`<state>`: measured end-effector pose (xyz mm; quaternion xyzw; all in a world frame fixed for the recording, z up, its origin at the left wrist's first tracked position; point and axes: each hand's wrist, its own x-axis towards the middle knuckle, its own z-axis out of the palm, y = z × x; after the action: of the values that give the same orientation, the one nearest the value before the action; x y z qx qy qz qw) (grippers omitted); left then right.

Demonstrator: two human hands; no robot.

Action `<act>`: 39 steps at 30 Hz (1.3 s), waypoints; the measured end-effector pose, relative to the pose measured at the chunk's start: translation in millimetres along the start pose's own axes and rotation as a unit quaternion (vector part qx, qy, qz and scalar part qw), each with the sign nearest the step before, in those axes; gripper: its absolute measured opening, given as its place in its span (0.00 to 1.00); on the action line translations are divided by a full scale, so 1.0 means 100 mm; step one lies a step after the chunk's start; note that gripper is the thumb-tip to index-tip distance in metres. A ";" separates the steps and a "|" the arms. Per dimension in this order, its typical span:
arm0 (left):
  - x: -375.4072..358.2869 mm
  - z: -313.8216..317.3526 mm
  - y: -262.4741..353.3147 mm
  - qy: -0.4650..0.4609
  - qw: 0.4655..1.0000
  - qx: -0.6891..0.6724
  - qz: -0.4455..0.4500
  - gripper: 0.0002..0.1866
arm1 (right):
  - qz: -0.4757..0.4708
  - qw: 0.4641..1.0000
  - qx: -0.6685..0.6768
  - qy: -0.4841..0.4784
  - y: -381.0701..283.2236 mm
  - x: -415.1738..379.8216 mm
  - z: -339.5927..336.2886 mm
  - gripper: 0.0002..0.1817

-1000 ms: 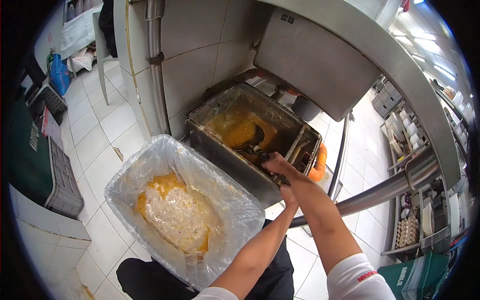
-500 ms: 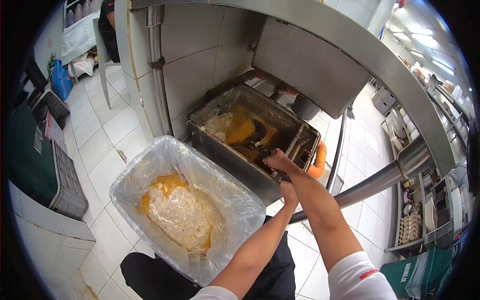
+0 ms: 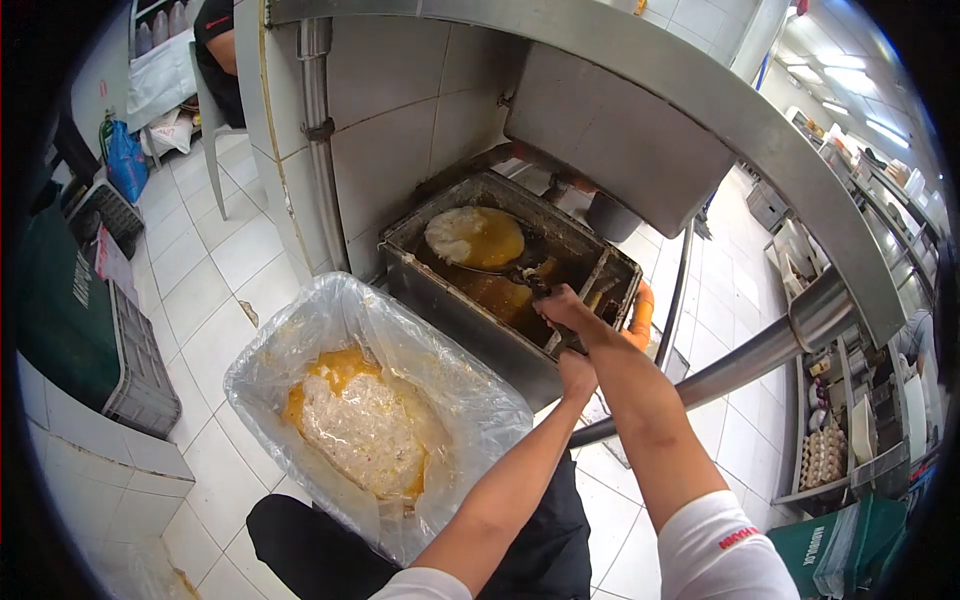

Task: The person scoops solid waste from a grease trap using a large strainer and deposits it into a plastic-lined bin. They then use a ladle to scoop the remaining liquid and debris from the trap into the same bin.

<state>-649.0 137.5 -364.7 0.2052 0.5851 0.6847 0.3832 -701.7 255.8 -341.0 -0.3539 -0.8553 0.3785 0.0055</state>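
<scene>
A metal grease trap box (image 3: 470,312) stands open under the counter, with murky brown liquid in it. Within it, the round head of a long-handled scoop (image 3: 478,240) carries whitish solids and orange-yellow grease at the liquid's surface. My right hand (image 3: 565,308) is closed around the dark handle near the box's right end. Lower on the handle, near its end, my left hand (image 3: 577,374) is also closed; its fingers are partly hidden. Beside the box, a bin lined with clear plastic (image 3: 480,430) holds a pale, lumpy mass of grease (image 3: 365,430) edged with orange liquid.
A steel counter frame (image 3: 690,90) arches overhead, and its leg (image 3: 745,350) slants past my right arm. An orange pipe (image 3: 643,312) joins the trap's right end. Left are a grey crate (image 3: 145,370) and a seated person's arm (image 3: 222,50). Shelves with egg trays (image 3: 824,457) stand right.
The scoop's head was tilted and dark, partly in the liquid; now it lies level, full of whitish and orange grease. Both hands keep hold of the handle.
</scene>
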 end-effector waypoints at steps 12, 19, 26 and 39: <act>-0.01 -0.40 0.22 -0.018 1.000 -0.007 0.000 0.21 | 0.031 0.996 -0.058 0.052 -0.24 0.08 0.10 0.12; -0.13 -0.56 0.37 -0.037 0.999 -0.022 -0.027 0.14 | 0.137 0.977 0.077 0.144 -0.19 0.27 0.36 0.18; -0.32 -0.74 0.22 -0.070 0.991 -0.116 -0.004 0.11 | 0.132 0.974 0.114 0.145 -0.66 -0.28 0.48 0.22; -0.84 -0.94 0.16 -0.094 0.983 -0.145 -0.064 0.05 | 0.085 0.969 0.004 0.233 -0.62 -0.69 0.85 0.15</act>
<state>-669.7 12.8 -357.2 0.1733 0.4529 0.7138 0.5053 -710.6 130.1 -344.0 -0.5039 -0.7955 0.2882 0.1735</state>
